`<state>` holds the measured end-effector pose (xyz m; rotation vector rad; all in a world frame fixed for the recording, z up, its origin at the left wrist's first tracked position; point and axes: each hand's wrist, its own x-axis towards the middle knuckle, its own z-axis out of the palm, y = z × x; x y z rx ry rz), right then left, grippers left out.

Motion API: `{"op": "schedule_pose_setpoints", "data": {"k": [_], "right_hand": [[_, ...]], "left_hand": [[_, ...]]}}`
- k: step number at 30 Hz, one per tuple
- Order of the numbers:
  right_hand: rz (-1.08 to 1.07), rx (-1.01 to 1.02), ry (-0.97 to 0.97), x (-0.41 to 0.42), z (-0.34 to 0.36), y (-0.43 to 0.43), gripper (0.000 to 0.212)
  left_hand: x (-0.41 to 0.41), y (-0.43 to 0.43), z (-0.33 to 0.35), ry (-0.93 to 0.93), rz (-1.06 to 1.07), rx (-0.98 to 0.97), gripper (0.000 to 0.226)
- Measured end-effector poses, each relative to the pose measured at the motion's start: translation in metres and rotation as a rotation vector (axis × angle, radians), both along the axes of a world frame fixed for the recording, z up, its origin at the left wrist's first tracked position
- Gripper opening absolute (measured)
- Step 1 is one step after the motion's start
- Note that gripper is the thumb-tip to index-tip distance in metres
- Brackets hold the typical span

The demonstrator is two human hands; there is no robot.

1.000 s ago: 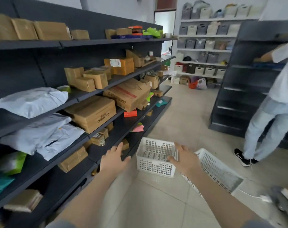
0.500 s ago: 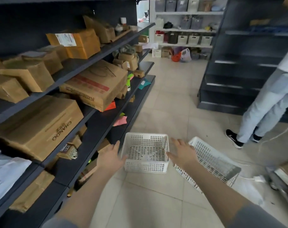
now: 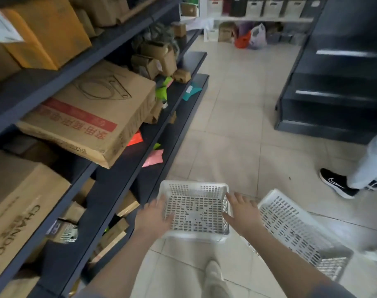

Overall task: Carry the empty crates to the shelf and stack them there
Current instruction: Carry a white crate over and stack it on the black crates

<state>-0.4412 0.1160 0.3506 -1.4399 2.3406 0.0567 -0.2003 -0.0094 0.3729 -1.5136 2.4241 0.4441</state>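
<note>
A white perforated crate [image 3: 195, 209] sits empty on the tiled floor right in front of me. My left hand [image 3: 154, 218] reaches to its left wall, fingers spread, touching or almost touching the rim. My right hand [image 3: 242, 210] is at its right wall, fingers apart, not clearly closed on it. A second white crate [image 3: 301, 231] lies tilted on the floor just to the right. The dark shelf unit [image 3: 127, 175] runs along my left.
The shelf holds large cardboard boxes [image 3: 91, 112] and small coloured packets [image 3: 154, 158]. Another person's leg and black shoe [image 3: 338, 183] stand at the right by a second dark shelf unit [image 3: 333, 89]. White shelving with bins lines the far wall.
The view has tilted down and closer. Both my hands have dropped to the two sides of the near crate.
</note>
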Motion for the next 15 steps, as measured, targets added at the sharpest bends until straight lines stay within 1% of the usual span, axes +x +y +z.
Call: {"op": "schedule_pose_setpoints", "data": {"k": [4, 7, 11, 15], "right_hand": [[0.009, 0.066, -0.002, -0.035, -0.043, -0.049, 0.07], [0.03, 0.135, -0.016, -0.052, -0.082, -0.072, 0.067], [-0.02, 0.218, -0.03, -0.064, -0.148, -0.089, 0.068], [-0.079, 0.29, -0.04, -0.07, -0.226, -0.108, 0.067]], "left_hand": [[-0.035, -0.05, -0.046, 0.019, 0.043, 0.048, 0.072], [-0.053, -0.074, -0.09, -0.018, 0.048, 0.142, 0.074], [-0.059, -0.093, -0.165, -0.097, 0.009, 0.2, 0.077], [-0.055, -0.118, -0.248, -0.112, 0.015, 0.263, 0.079]]}}
